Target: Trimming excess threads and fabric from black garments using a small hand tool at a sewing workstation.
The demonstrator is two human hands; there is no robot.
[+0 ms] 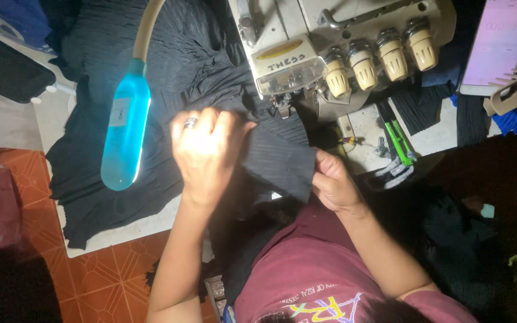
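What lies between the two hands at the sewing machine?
In the head view, a folded piece of black ribbed fabric spans the gap: the left hand presses on it and the right hand pinches its edge.

One view only: cam on my head, looking almost straight down, close in. My shirt [318,269] and forearms fill the bottom centre, so the frame's top is away from me. Machine [330,48] sits top centre, lamp [125,131] left of centre, table [55,113] edge and floor [91,275] lower left. Right side falls into dark.
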